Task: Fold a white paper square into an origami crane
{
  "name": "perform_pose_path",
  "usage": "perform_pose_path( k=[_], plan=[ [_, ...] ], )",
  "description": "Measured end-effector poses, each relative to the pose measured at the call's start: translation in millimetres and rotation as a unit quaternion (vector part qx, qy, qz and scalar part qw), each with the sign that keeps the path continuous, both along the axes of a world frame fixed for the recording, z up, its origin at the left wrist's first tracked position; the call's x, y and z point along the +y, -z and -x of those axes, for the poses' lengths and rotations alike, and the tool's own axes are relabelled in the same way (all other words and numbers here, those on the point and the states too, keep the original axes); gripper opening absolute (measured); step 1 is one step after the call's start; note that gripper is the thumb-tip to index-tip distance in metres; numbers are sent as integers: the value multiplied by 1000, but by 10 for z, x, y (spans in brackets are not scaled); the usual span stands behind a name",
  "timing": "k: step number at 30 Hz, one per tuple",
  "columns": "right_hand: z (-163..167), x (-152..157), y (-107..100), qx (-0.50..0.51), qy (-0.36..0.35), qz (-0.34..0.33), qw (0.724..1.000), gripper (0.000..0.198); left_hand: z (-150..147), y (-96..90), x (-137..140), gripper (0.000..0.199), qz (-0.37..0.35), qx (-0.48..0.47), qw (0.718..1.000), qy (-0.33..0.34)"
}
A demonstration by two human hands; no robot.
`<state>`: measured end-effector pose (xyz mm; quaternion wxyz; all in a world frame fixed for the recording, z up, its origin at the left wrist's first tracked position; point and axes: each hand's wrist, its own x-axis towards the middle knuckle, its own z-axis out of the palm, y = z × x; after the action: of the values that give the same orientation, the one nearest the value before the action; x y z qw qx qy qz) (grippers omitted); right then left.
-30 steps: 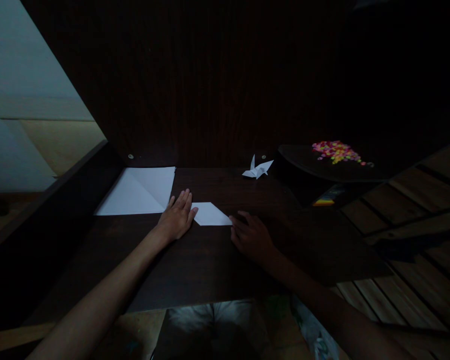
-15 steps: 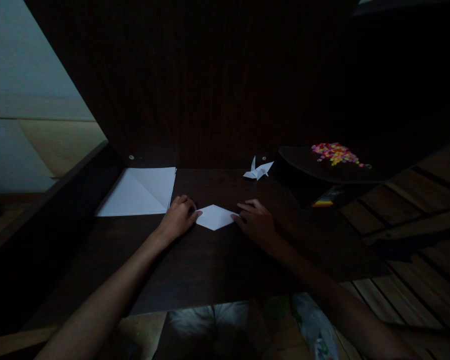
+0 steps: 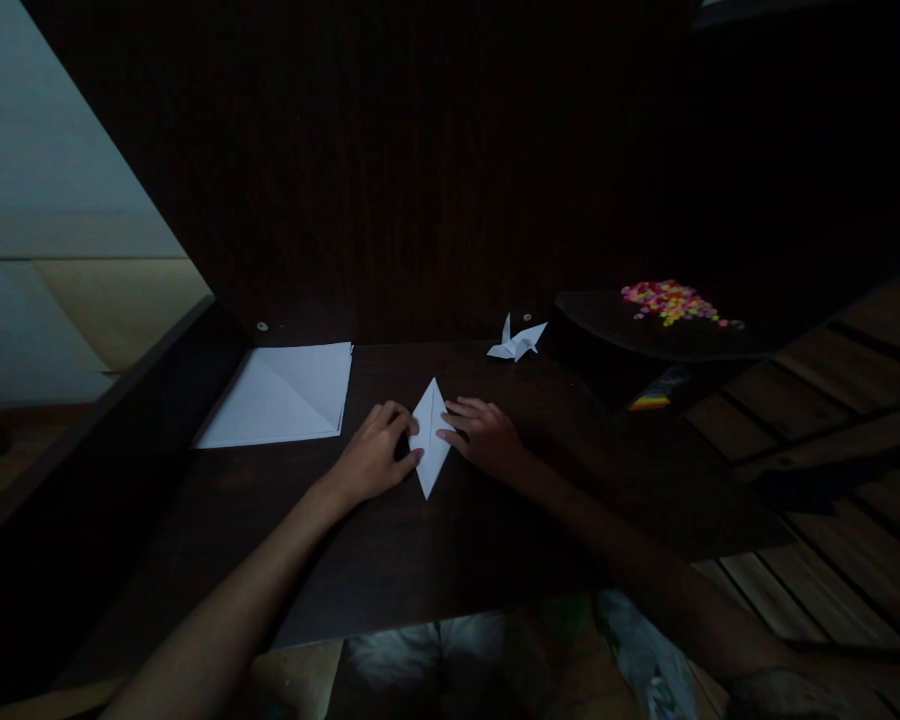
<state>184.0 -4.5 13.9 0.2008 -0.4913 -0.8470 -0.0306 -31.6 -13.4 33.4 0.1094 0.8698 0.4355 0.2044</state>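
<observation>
A white folded paper (image 3: 430, 438) lies on the dark wooden desk as a narrow diamond, its long axis pointing away from me and a crease line down its middle. My left hand (image 3: 379, 450) holds its left edge, with thumb and fingertips on the paper. On the opposite edge, the thumb and fingers of my right hand (image 3: 486, 432) grip the paper. Behind my right hand stands a white origami crane (image 3: 518, 342). To the left of my left hand lies a stack of white paper sheets (image 3: 277, 395), the top one creased diagonally.
On a raised dark shelf (image 3: 592, 318) at the right sits a pile of small colourful pieces (image 3: 673, 303). A dark side panel (image 3: 105, 410) bounds the desk on the left, and a tall dark panel (image 3: 390, 180) rises behind. Slatted wood (image 3: 847, 400) shows at the right.
The folded paper has turned from lying sideways to pointing away from me. Both hands have come closer together along its side edges.
</observation>
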Motion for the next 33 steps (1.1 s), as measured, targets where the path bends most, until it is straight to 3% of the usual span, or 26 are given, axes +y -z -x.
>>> perform_pose_path(
  k=[3, 9, 17, 20, 22, 27, 33],
  plan=[
    [-8, 90, 3, -4, -16, -6, 1000, 21, 26, 40, 36, 36, -32, 36, 998, 29],
    [3, 74, -7, -25, -51, 7, 998, 25, 43, 135, 73, 63, 12, 88, 995, 51],
    [-142, -12, -6, -53, -101, 143, 983, 88, 31, 137, 83, 96, 57, 120, 990, 55],
    [-151, 8, 0, -52, -109, 160, 980, 101, 47, 129, 109, 105, 69, 120, 989, 59],
    [-143, 23, 9, -52, -115, 155, 980, 94, 58, 129, 122, 106, 67, 114, 989, 63],
    [-78, 52, 58, -46, -92, 114, 988, 50, 49, 132, 127, 91, 65, 108, 990, 60],
    [-4, 64, 82, -57, -80, 100, 990, 51, -13, 163, 132, 71, 47, 95, 994, 29]
  ],
)
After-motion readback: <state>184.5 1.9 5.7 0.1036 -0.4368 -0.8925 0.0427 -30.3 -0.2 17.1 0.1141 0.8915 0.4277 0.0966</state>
